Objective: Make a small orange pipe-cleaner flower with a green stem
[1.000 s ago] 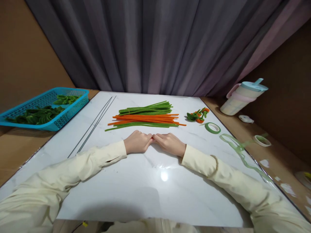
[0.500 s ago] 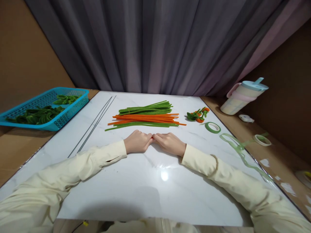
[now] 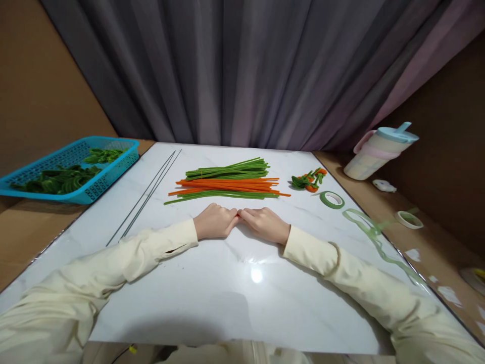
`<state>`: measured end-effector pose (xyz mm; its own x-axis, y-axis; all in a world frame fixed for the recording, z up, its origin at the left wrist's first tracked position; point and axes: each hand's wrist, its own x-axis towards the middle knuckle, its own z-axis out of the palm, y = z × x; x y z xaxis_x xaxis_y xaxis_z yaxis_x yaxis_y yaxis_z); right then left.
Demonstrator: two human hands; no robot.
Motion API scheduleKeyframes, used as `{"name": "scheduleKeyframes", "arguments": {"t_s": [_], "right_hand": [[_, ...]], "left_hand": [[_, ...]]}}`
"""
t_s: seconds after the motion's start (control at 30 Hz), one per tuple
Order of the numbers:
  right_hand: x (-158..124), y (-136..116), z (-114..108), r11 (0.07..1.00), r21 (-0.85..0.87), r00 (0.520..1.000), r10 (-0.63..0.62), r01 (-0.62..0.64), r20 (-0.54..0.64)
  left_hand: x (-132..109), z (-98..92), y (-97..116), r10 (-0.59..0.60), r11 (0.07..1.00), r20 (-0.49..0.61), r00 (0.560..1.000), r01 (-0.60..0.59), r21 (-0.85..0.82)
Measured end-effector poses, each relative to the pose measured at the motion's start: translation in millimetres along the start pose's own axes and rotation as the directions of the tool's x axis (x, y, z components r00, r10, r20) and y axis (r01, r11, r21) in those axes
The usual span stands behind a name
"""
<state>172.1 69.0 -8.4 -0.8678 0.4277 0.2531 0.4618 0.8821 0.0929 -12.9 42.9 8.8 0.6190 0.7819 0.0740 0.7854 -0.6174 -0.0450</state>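
My left hand (image 3: 214, 221) and my right hand (image 3: 263, 223) rest on the white marble tabletop (image 3: 212, 293), knuckles up and fingers curled, with their fingertips meeting in the middle. A tiny orange piece (image 3: 237, 215) shows pinched between the fingertips of both hands; most of it is hidden. Just beyond the hands lies a bundle of long green and orange pipe cleaners (image 3: 227, 182), a short way from the fingers. Both arms wear cream sleeves.
Two thin metal wires (image 3: 147, 194) lie to the left. A blue basket (image 3: 71, 169) with green coiled pieces sits far left. On the right are small orange-green twisted pieces (image 3: 308, 180), a green tape roll (image 3: 332, 199), loose tape strip (image 3: 373, 232), another roll (image 3: 409, 219) and a lidded cup (image 3: 379, 151).
Both hands stay in place with fingertips together. A bit of orange now shows between the fingertips that did not show a second ago.
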Motion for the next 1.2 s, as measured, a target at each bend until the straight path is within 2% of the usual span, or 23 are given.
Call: {"name": "scheduleKeyframes", "arguments": {"t_s": [0.57, 1.0, 1.2], "right_hand": [[0.1, 0.6, -0.1, 1.0, 0.016, 1.0, 0.003, -0.003, 0.013], [0.5, -0.2, -1.2, 1.0, 0.009, 0.999, 0.009, -0.009, 0.033], [0.0, -0.2, -1.1, 1.0, 0.011, 1.0, 0.002, -0.002, 0.005]], "left_hand": [[-0.1, 2.4, -0.5, 0.017, 1.0, -0.067, 0.998, -0.016, 0.003], [0.1, 2.0, -0.2, 0.007, 1.0, -0.045, 0.999, -0.007, 0.015], [0.5, 1.4, -0.4, 0.01, 1.0, -0.023, 1.0, -0.01, 0.009]]}}
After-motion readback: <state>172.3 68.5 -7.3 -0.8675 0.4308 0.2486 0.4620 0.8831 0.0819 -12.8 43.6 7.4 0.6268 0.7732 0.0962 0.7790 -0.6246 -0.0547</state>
